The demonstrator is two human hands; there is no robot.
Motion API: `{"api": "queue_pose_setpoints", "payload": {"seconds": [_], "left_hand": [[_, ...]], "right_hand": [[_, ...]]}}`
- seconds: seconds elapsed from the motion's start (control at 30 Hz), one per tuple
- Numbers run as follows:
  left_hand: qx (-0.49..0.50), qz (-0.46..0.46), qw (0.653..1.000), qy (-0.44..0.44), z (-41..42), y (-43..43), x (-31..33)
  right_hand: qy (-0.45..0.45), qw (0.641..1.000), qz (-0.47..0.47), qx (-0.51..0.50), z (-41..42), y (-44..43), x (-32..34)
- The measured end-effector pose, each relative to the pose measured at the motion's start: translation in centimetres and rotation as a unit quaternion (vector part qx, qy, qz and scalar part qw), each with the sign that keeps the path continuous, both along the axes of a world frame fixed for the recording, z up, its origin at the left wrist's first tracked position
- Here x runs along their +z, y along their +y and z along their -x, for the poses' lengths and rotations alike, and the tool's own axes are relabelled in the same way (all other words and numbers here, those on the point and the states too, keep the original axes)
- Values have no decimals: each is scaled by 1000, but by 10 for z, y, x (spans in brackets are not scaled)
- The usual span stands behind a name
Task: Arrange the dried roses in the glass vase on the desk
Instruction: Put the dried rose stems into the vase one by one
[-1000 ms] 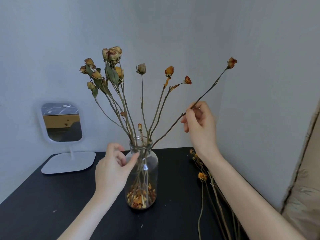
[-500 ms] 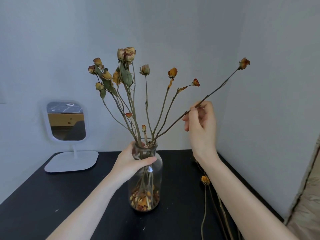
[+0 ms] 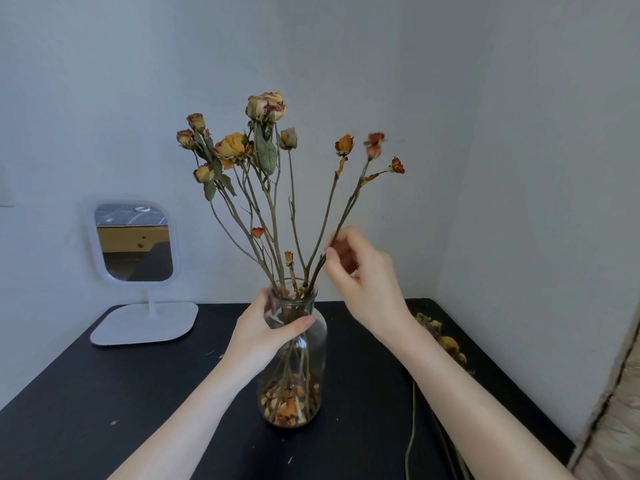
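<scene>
On the desk [image 3: 104, 393], as the head view showed it, the vase [image 3: 313, 344] stood upright near the middle, and most of the work looked done. Ten or so roses [image 3: 266, 105] already stood in it, their stems fanned out from the neck, and dry petals [image 3: 287, 407] lay in its bottom. The left hand [image 3: 259, 337] gripped the neck to steady it, with the thumb across the front of the glass and the fingers curled round the back. The right hand [image 3: 363, 289] pinched one stem [image 3: 348, 206] between thumb and fingertips just above the rim. That stem's lower end seemed to be inside the neck already and its head was blurred, so I judged it was being settled into place rather than newly brought in. What was left lay right of the vase and well apart from it: loose roses [image 3: 446, 344] flat on the desk, stems running toward the near edge, their number impossible to tell. Only a mirror [image 3: 135, 244] stood at the back left.
</scene>
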State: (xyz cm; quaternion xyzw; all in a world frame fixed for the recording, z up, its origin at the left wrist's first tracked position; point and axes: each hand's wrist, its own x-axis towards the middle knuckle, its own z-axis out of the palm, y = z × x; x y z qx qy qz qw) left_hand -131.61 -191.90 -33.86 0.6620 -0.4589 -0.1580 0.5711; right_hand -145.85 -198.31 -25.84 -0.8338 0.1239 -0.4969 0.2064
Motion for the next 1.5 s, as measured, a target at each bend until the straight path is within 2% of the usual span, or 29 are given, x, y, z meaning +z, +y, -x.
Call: {"api": "queue_pose_setpoints", "payload": {"seconds": [0.27, 0.53, 0.67, 0.9, 1.0, 1.1, 1.17, 1.23, 1.3, 1.4, 1.5], "left_hand": [[-9, 24, 1000, 5, 1, 0, -2], [-16, 26, 1000, 7, 1, 1, -1], [-24, 31, 999, 12, 1, 1, -2], [-31, 3, 999, 9, -7, 0, -3], [3, 30, 999, 38, -1, 5, -8], [122, 110, 983, 78, 18, 20, -25], [172, 140, 974, 53, 37, 33, -40], [146, 144, 979, -6, 61, 47, -57], [64, 121, 989, -63, 83, 55, -70], [-74, 5, 989, -126, 107, 44, -79], [-99, -110, 971, -191, 126, 9, -79]], "right_hand": [[140, 989, -41, 7, -5, -5, -19], [68, 989, -122, 49, 0, -3, -15], [63, 987, -132, 60, -2, -2, -16], [77, 983, -163, 17, 14, -12, -31], [76, 977, -199, -19, 30, -22, -45], [77, 967, -234, -64, 53, -36, -61], [75, 960, -249, -101, 71, -48, -73], [80, 951, -262, -143, 91, -60, -86], [95, 938, -276, -185, 109, -72, -99], [139, 915, -291, -242, 131, -86, -119], [207, 891, -294, -278, 143, -93, -134]]}}
